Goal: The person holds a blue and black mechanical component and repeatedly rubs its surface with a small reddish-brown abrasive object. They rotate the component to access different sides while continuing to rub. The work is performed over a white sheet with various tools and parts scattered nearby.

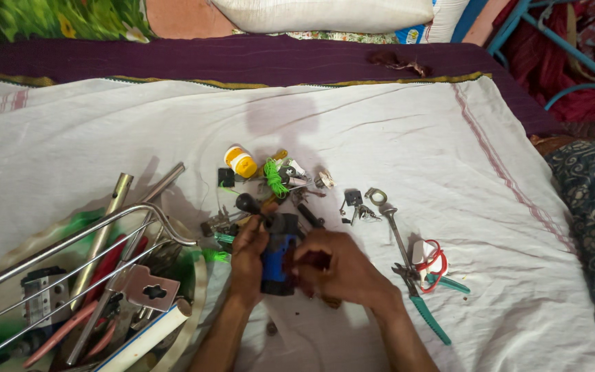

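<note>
Both my hands hold a small blue and black device point(280, 256) low in the middle of the white cloth point(394, 138). My left hand point(248, 256) grips its left side, with a black-knobbed tool point(247, 203) sticking up just above the fingers. My right hand point(335, 267) wraps around its right side. Just beyond the hands lies a pile of small parts: a coil of green cord point(275, 178), a yellow and white container point(240, 162) and metal pieces point(354, 203).
To the right lie a wrench point(390, 220), green-handled pliers point(425, 310) and a white part with red wire point(430, 258). A basin point(197, 275) at lower left holds metal rods point(101, 234), a rack, pink tools and a bracket. Purple cloth point(242, 62) borders the far edge.
</note>
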